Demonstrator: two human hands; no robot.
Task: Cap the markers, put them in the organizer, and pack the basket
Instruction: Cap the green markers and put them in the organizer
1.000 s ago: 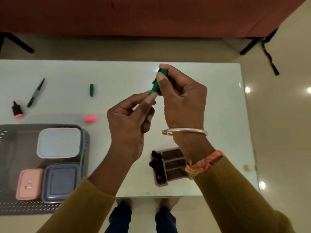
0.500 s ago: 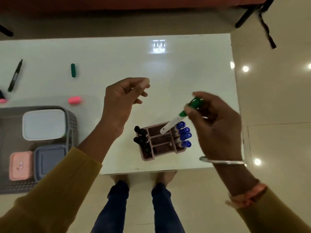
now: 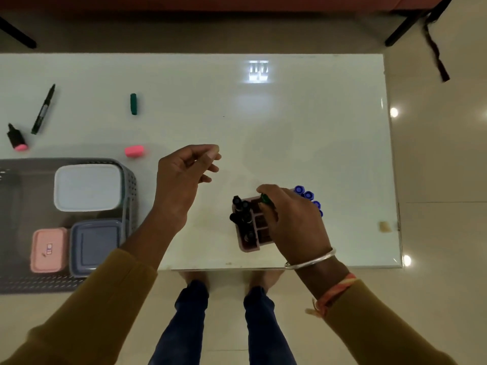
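Green plastic shows at the fingertips of my right hand (image 3: 292, 222): it pinches the green marker (image 3: 264, 199) by its capped top, right above a middle compartment of the organizer (image 3: 247, 247). How deep the barrel already sits I cannot tell, because the hand covers it. My left hand (image 3: 181, 180) hangs above the tabletop (image 3: 290, 127) with fingers loosely curled, holding nothing. I judge the step in hand is the placing of this marker; the next move calls for letting it drop straight into the slot and then reaching far left. The organizer is a small box of dull pink plastic with straight dividers; the black markers (image 3: 241, 212) stand in its left row and the blue markers (image 3: 307, 194) with round glossy caps in its right. On the smooth, shiny tabletop lie a short green cap (image 3: 134, 104), a rounded pink cap (image 3: 134, 151), a stubby highlighter (image 3: 16, 138) and a thin black pen (image 3: 43, 109). The grey basket (image 3: 129, 196) with perforated walls already holds three lidded boxes.
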